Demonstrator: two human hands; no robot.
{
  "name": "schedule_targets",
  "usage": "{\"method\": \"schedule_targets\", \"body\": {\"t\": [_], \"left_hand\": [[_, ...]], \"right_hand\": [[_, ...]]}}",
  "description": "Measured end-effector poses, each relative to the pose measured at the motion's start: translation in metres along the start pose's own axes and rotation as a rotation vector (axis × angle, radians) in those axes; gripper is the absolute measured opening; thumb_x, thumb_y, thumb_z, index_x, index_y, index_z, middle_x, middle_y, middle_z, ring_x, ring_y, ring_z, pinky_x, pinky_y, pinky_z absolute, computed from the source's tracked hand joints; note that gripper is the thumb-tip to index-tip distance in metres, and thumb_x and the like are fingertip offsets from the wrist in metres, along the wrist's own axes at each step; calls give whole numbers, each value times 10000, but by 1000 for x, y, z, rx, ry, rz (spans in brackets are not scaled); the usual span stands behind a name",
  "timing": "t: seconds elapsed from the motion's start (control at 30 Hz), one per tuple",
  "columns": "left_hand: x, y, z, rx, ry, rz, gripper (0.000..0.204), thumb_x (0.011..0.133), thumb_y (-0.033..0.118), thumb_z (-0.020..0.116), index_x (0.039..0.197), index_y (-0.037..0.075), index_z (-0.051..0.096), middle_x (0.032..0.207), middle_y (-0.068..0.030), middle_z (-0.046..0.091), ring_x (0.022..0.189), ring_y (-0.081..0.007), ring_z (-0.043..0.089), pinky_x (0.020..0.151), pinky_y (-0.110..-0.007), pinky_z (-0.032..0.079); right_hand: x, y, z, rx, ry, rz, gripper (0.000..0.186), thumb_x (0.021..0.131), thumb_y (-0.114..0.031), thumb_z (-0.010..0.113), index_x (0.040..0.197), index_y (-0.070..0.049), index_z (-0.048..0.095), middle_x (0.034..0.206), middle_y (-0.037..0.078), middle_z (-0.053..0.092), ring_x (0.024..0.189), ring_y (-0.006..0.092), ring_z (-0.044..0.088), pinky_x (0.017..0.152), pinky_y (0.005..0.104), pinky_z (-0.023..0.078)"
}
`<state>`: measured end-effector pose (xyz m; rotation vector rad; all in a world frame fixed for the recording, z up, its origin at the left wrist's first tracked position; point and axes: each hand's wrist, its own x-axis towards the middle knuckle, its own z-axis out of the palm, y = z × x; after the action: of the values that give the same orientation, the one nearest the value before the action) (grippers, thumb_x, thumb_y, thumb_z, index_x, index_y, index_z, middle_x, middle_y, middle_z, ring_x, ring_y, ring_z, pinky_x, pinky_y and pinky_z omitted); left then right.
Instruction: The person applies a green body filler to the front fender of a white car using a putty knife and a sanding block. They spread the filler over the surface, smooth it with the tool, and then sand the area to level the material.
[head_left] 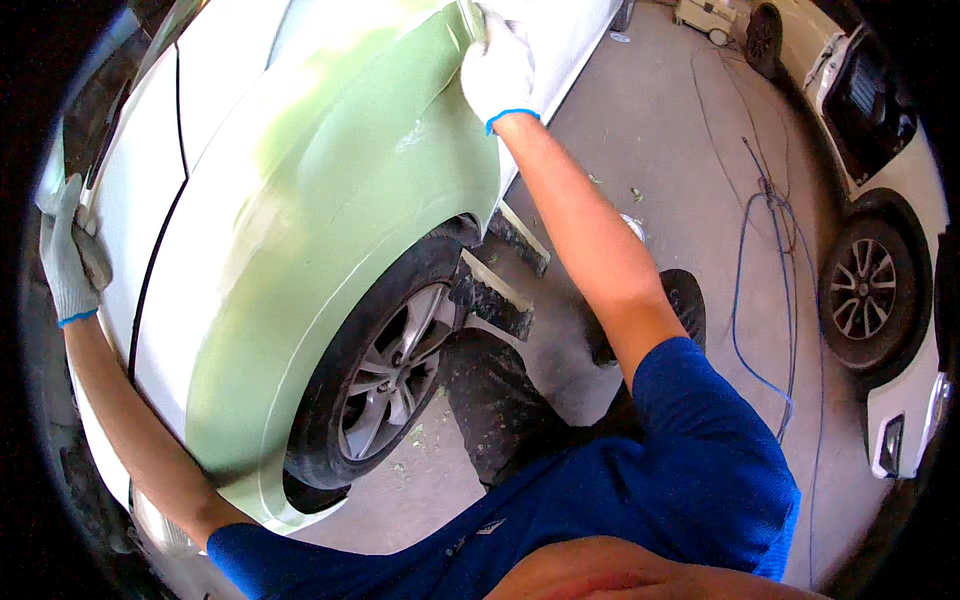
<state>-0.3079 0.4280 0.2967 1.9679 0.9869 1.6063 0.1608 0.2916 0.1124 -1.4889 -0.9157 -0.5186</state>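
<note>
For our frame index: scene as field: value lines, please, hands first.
left hand: white glove, at the white panel's outer edge; grip unclear
right hand: white glove, at the top of the green area; grip unclear
fender: mostly pale green
wheel: silver spokes, dark tyre
beside wheel: two dark flat pieces, pale edges
right side: blue hose on floor, second car

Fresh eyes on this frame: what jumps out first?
The big pale green fender on a white car, left of centre, over a silver-spoked wheel. Next, the white-gloved right hand at the fender's top end and the blue cord or hose looping on the right.
</note>
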Motion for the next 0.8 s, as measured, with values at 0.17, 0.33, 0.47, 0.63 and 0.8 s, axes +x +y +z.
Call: {"method": "schedule_targets", "body": {"t": [0.17,0.33,0.47,0.63,0.8], "left_hand": [[-5,6,7,-26,19,-27,243,966,195,638,1185,91,654,670,63,493,516,-12,421,423,-177,305],[-11,8,14,129,32,-30,245,972,209,629,1189,102,666,672,57,498,509,-11,417,412,-170,300],[-1,-5,-1,42,37,26,254,986,225,610,1201,107,674,686,54,500,500,-10,396,421,-167,295],[-5,-1,4,144,19,11,284,987,222,602,1225,85,672,696,61,475,537,-15,398,473,-153,296],[19,-24,-12,80,2,53,295,999,234,577,1228,74,672,708,59,488,567,-18,404,492,-150,296]], "right_hand": [[7,-5,4,-40,-128,70,474,826,-57,553,1299,-55,566,1163,230,540,1069,401,541,939,473,469],[-7,-13,9,-68,-116,33,463,811,-67,565,1274,-57,577,1168,242,535,1069,416,539,948,479,466],[-4,-3,6,-3,-110,0,475,815,-67,556,1289,-77,581,1173,241,545,1067,416,548,960,490,457],[4,16,5,-84,-89,-35,476,824,-58,550,1299,-75,578,1192,232,549,1083,404,543,960,478,458],[4,12,19,-74,-108,-39,473,810,-47,564,1283,-68,577,1173,220,545,1083,391,533,943,477,459]]}}
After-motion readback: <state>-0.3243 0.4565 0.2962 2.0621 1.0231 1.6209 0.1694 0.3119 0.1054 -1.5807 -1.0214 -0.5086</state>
